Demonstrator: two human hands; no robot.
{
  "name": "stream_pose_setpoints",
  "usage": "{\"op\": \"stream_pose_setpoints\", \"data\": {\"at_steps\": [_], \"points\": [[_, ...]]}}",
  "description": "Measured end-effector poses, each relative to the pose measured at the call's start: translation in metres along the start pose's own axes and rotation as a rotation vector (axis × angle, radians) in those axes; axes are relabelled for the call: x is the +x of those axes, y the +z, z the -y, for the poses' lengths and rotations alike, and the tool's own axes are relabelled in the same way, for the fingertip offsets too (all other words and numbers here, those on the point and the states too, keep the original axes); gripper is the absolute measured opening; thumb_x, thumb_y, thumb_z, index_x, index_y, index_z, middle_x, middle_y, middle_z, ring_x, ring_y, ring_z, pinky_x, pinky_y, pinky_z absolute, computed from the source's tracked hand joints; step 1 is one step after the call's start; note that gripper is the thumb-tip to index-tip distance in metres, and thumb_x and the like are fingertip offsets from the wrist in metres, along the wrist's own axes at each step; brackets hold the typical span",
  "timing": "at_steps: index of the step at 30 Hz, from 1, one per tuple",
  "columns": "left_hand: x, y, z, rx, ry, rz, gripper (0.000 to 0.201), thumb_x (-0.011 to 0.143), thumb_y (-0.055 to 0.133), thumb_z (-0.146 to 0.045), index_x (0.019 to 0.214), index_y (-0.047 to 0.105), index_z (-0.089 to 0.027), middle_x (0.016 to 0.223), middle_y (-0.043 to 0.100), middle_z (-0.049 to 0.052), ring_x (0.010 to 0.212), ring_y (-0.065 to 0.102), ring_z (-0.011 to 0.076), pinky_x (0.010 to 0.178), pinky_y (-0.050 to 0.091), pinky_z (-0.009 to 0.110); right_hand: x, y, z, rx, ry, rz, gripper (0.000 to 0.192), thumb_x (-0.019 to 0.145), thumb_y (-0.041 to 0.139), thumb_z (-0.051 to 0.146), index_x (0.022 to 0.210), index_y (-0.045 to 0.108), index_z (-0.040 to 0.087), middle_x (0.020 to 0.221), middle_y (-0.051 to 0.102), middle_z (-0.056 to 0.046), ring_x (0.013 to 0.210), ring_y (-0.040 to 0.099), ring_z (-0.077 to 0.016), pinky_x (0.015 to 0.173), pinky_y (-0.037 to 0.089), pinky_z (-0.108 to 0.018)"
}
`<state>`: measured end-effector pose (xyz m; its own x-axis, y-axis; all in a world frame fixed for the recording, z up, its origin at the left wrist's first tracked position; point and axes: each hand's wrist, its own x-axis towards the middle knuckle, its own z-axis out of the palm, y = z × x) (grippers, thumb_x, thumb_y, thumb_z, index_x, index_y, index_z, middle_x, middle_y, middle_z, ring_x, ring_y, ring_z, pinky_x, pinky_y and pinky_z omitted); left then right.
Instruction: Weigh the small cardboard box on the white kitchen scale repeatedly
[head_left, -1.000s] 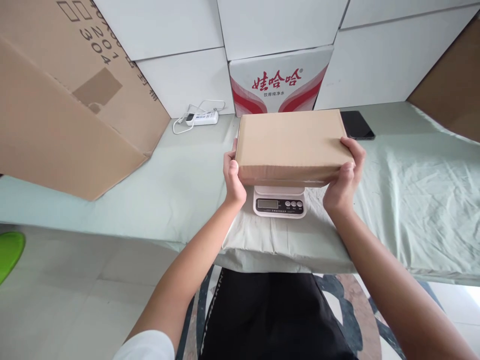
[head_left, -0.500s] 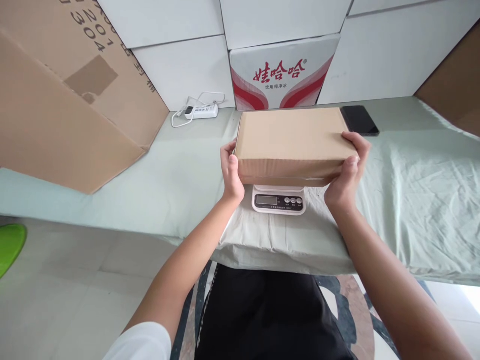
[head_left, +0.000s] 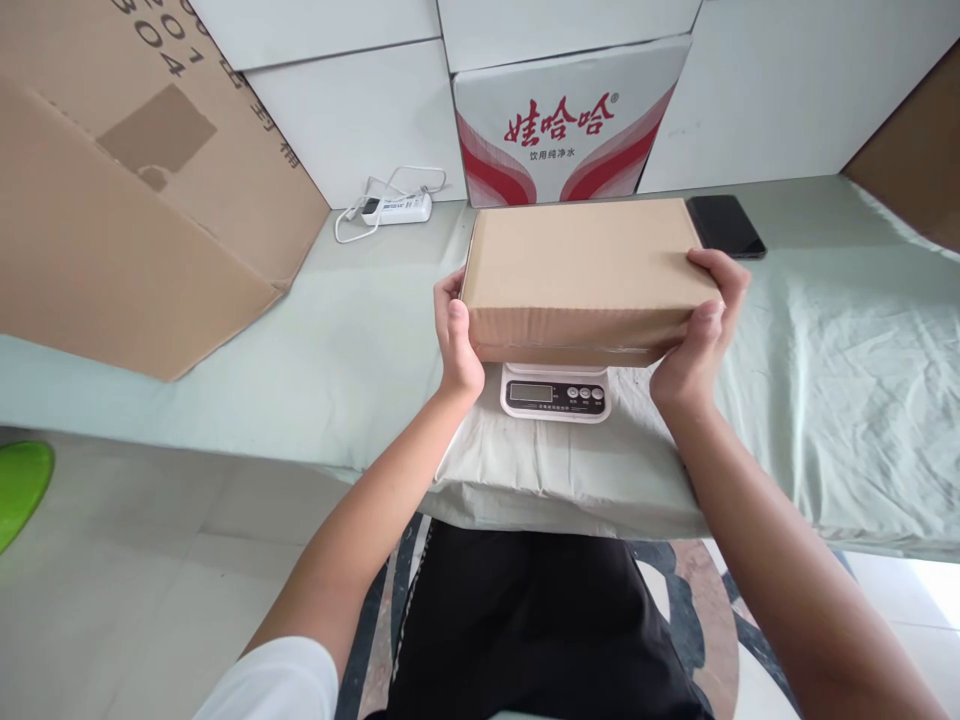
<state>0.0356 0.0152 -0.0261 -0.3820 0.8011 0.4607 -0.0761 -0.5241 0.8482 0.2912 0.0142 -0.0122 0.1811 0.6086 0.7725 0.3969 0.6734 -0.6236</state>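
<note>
Hands (head_left: 457, 340) grip closed box (head_left: 585, 265).

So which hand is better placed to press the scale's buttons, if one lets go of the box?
Probably the right hand: the buttons sit toward the right of the scale, nearer to it than to the left hand. Both grip the cardboard box.

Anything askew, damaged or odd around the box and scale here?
Nothing damaged or spilled. The cardboard box is intact, gripped at its ends by the left hand and right hand over the scale. The cloth is merely wrinkled.
</note>
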Motion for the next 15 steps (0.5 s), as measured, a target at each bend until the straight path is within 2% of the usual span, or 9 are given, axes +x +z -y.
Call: {"op": "stream_pose_setpoints", "data": {"at_steps": [9, 12, 15], "points": [[-0.001, -0.002, 0.003, -0.012, 0.0, 0.033, 0.077, 0.095, 0.052, -0.098, 0.134, 0.07, -0.034, 0.147, 0.072, 0.009, 0.151, 0.065, 0.033, 0.128, 0.052, 0.05, -0.001, 0.001, -0.005, -0.011, -0.002, 0.014, 0.062, 0.113, 0.03, 0.072, 0.148, 0.065, 0.034, 0.146, 0.064, -0.009, 0.14, 0.064, -0.0363, 0.133, 0.043, -0.071], [0.003, -0.004, 0.003, -0.02, 0.046, 0.01, 0.074, 0.098, 0.051, -0.095, 0.137, 0.07, -0.036, 0.161, 0.069, 0.008, 0.164, 0.057, 0.0329, 0.135, 0.047, 0.049, -0.002, 0.003, -0.011, 0.055, -0.017, -0.05, 0.065, 0.109, 0.033, 0.076, 0.151, 0.064, 0.037, 0.152, 0.061, -0.009, 0.156, 0.056, -0.0397, 0.137, 0.039, -0.075], [0.009, -0.007, 0.001, -0.027, 0.04, -0.063, 0.073, 0.101, 0.047, -0.093, 0.138, 0.071, -0.036, 0.171, 0.065, 0.007, 0.172, 0.05, 0.0323, 0.135, 0.046, 0.048, -0.001, 0.004, -0.019, 0.138, -0.014, -0.103, 0.066, 0.108, 0.034, 0.077, 0.157, 0.06, 0.041, 0.164, 0.053, -0.007, 0.168, 0.046, -0.0399, 0.14, 0.035, -0.074]]}}
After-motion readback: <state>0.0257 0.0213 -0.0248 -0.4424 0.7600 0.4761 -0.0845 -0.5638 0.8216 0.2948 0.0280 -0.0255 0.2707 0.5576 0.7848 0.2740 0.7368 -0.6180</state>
